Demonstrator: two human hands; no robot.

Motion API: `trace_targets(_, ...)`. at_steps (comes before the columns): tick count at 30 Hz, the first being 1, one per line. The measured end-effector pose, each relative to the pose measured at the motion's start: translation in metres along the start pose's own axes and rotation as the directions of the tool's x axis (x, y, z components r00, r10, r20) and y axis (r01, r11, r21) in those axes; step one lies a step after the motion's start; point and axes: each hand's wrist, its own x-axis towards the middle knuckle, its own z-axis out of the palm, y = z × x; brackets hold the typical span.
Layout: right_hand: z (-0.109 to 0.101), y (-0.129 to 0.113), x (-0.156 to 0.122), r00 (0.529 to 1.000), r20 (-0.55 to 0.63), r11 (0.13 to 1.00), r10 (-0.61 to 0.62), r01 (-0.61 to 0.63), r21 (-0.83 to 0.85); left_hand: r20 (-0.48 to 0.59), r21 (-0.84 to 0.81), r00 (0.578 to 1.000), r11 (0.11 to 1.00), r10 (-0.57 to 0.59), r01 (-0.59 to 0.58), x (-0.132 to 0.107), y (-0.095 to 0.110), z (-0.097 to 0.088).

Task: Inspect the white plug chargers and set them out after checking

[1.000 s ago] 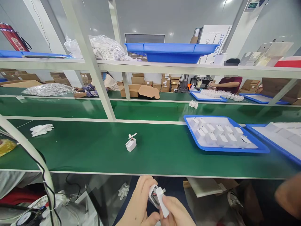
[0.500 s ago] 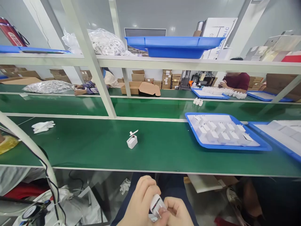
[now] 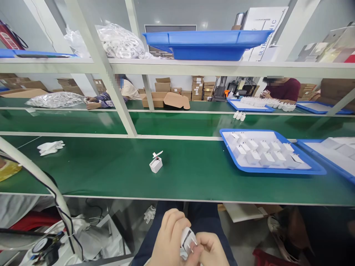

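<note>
Low in front of my lap, both hands grip one small white charger plug (image 3: 188, 239) with metal prongs. My left hand (image 3: 169, 238) wraps round its body from the left, fingers curled. My right hand (image 3: 209, 250) pinches its prong end from the right. On the green belt (image 3: 111, 170) ahead stands another white charger shell (image 3: 155, 164), open at the top, with a small white lid piece (image 3: 157, 154) just behind it. A blue tray (image 3: 273, 169) at the right holds several white charger parts.
A white metal rack post (image 3: 111, 88) rises from the belt at centre left. A white glove (image 3: 50, 147) lies at far left. Another blue tray (image 3: 330, 155) sits at far right. Two other people work at the far bench. Cables and a gauge (image 3: 41, 245) sit low at left.
The plug has been turned in my hands; its prongs now point toward my right fingers. My hands sit slightly lower and the view has tilted up a little.
</note>
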Motion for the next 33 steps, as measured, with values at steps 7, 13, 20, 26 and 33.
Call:
trace_targets(7, -0.003, -0.017, -0.002, 0.993, 0.043, 0.992, 0.111, -0.108, -0.070, -0.002, -0.022, 1.000, 1.000, 0.015, -0.015, 0.003, 0.000, 0.000)
trace_targets(13, -0.006, -0.012, -0.001, 0.994, 0.053, 0.989, 0.093, -0.087, -0.116, 0.051, -0.052, 0.999, 0.999, 0.013, -0.010, 0.005, -0.002, -0.002)
trace_targets(20, -0.003, 0.015, 0.004, 0.997, 0.002, 0.997, 0.083, -0.083, -0.012, 0.034, -0.094, 0.999, 0.996, 0.013, -0.010, 0.000, -0.003, 0.000)
trace_targets(26, -0.002, 0.010, -0.002, 0.993, -0.051, 0.994, 0.110, -0.109, 0.024, 0.023, -0.100, 0.999, 0.994, -0.038, 0.040, -0.005, 0.000, 0.000)
trace_targets(33, 0.001, 0.008, -0.001, 0.993, 0.070, 0.994, 0.097, -0.093, -0.049, 0.060, -0.069, 0.998, 0.997, -0.027, 0.031, -0.006, -0.003, -0.003)
